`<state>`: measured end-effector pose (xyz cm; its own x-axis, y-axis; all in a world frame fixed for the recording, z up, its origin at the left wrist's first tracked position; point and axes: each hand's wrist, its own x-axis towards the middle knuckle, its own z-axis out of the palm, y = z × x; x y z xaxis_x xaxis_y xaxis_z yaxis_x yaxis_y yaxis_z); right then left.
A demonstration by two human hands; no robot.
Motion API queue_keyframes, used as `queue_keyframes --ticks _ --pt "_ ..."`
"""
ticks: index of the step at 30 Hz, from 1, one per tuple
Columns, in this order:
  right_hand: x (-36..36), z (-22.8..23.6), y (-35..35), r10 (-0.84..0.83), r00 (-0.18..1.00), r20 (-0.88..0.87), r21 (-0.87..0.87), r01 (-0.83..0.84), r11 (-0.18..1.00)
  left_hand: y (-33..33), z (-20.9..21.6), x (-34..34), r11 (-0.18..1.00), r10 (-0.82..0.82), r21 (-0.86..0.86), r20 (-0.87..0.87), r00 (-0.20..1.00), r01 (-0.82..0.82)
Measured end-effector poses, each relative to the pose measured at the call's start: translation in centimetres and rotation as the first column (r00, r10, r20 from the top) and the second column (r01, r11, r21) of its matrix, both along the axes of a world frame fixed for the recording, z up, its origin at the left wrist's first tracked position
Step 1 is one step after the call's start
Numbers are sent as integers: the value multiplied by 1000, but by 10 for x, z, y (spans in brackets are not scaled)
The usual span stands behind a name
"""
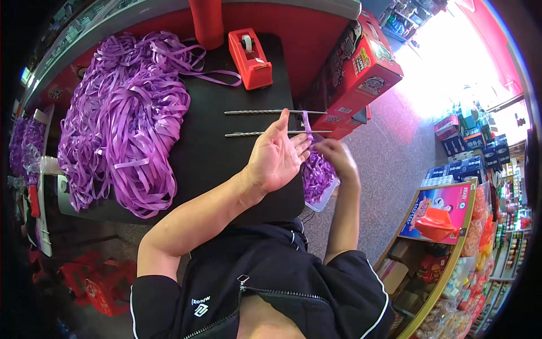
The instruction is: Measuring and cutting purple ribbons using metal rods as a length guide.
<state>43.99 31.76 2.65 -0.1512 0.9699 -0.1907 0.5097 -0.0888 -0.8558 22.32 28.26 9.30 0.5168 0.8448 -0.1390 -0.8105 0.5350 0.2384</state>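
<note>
My left hand [276, 155] is over the right side of the black table, palm turned up, thumb raised and fingers stretched out beside the lower rod. Two thin twisted metal rods [254, 112] [243, 135] lie parallel and jut past the table's right edge. Around their right ends runs a purple ribbon strip [308, 125]. Next to it my right hand [340, 162] has bent fingers, smeared by motion; whether they grip the ribbon cannot be made out. Below both hands, a heap of crinkled purple ribbon [318, 176] fills a pale plastic container [325, 199].
A big pile of purple ribbon [141, 124] covers the left of the black table [212, 164]. An orange-red tape dispenser [250, 59] stands at the back, near a red cylinder [206, 22]. Red cartons [361, 73] stand at the right. Farther right is a goods-filled shelf [446, 254].
</note>
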Motion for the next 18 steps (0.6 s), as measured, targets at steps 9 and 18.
queue_keyframes --ticks 9,18 --pt "-44 123 30 86 918 387 579 -315 752 2 -2 0 1000 -13 6 11 1000 12" --pt "-62 125 41 336 658 674 231 -620 750 3 -7 3 997 -26 69 9 1000 25"
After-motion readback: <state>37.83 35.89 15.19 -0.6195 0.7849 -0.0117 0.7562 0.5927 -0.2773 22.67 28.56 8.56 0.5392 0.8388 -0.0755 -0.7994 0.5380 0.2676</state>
